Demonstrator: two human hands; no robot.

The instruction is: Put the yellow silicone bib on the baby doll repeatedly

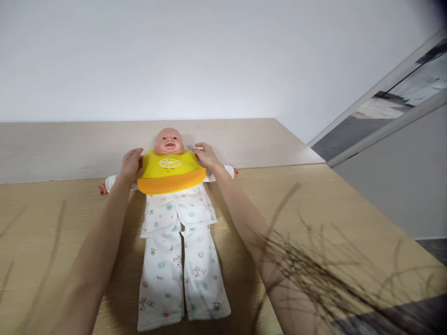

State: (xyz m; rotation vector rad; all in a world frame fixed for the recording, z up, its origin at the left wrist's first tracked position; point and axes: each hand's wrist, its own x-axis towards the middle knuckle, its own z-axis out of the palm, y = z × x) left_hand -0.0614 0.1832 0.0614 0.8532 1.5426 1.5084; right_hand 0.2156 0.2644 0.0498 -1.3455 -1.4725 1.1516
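A baby doll lies on its back, its head at the far end, dressed in a white printed top and matching white trousers. Over its chest is a yellow bib with a white citrus slice print and an orange catch pocket. My left hand is at the bib's left upper edge, fingers slightly bent and apart from the thumb. At the opposite edge, by the doll's shoulder, my right hand has its fingers loosely stretched. Whether either hand touches the bib I cannot tell.
The doll lies on a wooden table, with a paler raised panel along the back. Behind stands a white wall. Dark blurred strands hang across the lower right of the view, and a glass partition is at right.
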